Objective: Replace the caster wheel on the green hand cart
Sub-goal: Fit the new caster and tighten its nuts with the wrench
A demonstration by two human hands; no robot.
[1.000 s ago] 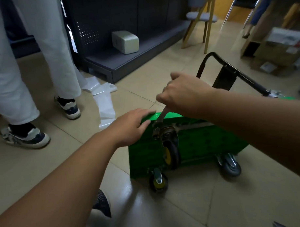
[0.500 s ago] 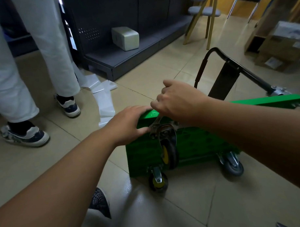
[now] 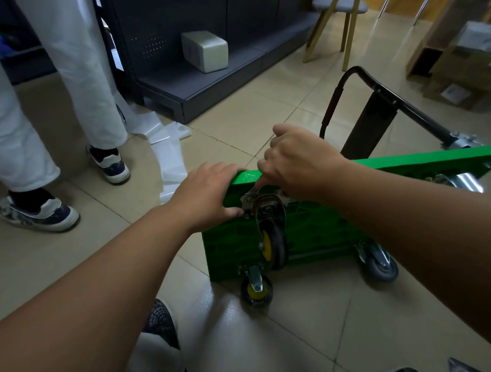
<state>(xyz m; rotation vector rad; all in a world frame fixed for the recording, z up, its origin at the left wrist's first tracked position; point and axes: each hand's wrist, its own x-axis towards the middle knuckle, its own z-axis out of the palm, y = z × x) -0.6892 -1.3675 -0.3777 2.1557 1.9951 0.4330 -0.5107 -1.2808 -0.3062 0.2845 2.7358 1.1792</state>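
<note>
Caster wheel (image 3: 272, 240) beneath wrench (image 3: 249, 199) in right hand (image 3: 299, 161)

A shop, or possibly its stockroom, is suggested by dark metal display shelving (image 3: 235, 80) with a perforated back panel (image 3: 147, 46), stacked cardboard boxes (image 3: 468, 64) and a tiled floor (image 3: 264, 107).
</note>
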